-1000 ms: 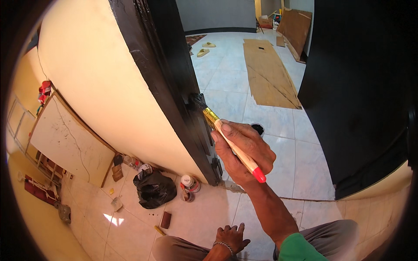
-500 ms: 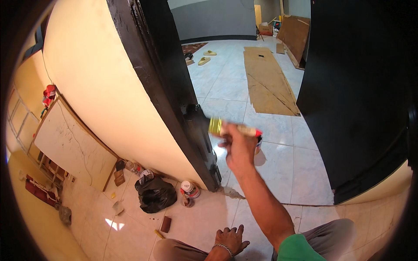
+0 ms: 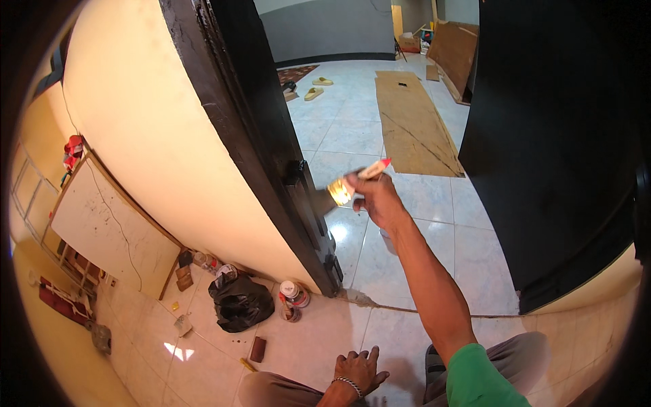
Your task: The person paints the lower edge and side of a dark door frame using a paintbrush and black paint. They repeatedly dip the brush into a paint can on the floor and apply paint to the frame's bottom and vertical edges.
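Observation:
My right hand [image 3: 377,198] grips a paintbrush [image 3: 371,171] by its pale handle with a red tip. The brush tilts, its shiny metal band toward the left and its dark bristles, blurred, at the edge of the black door frame [image 3: 271,149]. Low in the view, my left hand [image 3: 359,373] hangs by my left knee with its fingers spread and nothing in it; a chain bracelet circles that wrist. Behind my right forearm a container on the floor is almost wholly hidden.
A black door [image 3: 556,156] stands at the right. Left of the frame's foot are paint cans [image 3: 291,293], a black plastic bag [image 3: 241,302] and a brown block [image 3: 258,349]. Cardboard [image 3: 417,125] and yellow slippers [image 3: 314,93] lie on the tiles beyond. A white board [image 3: 112,224] leans on the left wall.
My right hand has moved slightly right, and the brush has turned so its handle end points higher and its bristles lower. My left hand stays by the knee.

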A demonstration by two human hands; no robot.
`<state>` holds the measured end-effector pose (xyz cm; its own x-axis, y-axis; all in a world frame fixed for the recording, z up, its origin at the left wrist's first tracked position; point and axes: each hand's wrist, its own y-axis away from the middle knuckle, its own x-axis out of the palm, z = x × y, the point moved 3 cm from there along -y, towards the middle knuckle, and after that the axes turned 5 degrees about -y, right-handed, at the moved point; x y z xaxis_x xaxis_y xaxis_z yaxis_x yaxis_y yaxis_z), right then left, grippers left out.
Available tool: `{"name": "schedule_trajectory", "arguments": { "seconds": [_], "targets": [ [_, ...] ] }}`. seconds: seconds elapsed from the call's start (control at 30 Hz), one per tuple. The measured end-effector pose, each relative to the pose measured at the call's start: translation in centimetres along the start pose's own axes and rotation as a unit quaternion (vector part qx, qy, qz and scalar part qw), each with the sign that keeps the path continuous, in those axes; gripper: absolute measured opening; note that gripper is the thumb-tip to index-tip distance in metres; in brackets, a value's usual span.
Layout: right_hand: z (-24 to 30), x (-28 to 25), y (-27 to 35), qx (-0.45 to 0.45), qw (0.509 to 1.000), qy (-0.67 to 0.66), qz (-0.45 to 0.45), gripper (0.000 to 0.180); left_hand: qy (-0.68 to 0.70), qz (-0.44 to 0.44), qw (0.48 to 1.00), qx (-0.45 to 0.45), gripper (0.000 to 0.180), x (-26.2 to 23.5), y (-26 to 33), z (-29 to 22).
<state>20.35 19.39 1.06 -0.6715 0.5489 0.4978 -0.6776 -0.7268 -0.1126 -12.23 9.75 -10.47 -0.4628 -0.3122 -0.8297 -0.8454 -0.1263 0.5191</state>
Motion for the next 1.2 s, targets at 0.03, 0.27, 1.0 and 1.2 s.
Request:
{"name": "schedule_trajectory", "arguments": {
  "seconds": [0.03, 0.27, 1.0, 1.2],
  "targets": [
    [-0.3, -0.6, 0.1, 0.003, 1.0, 0.011, -0.005, 0.023, 0.0, 0.008, 1.0, -0.001, 0.073, 0.0, 0.0, 0.0],
    [4.2, 3.5, -1.9, -0.083, 0.986, -0.142, 0.034, 0.025, -0.003, 0.037, 0.999, -0.014, 0.08, 1.0, 0.0, 1.1],
    [-7.6, 2.2, 10.0, -0.027, 0.953, -0.228, -0.2, 0.031, -0.003, 0.04, 0.999, 0.008, 0.081, 1.0, -1.0, -0.6],
    [-14.7, -12.9, 12.0, -0.009, 0.927, -0.135, -0.35, 0.031, 0.004, -0.015, 1.0, -0.024, 0.077, 1.4, 0.6, 0.7]
  ]
}}
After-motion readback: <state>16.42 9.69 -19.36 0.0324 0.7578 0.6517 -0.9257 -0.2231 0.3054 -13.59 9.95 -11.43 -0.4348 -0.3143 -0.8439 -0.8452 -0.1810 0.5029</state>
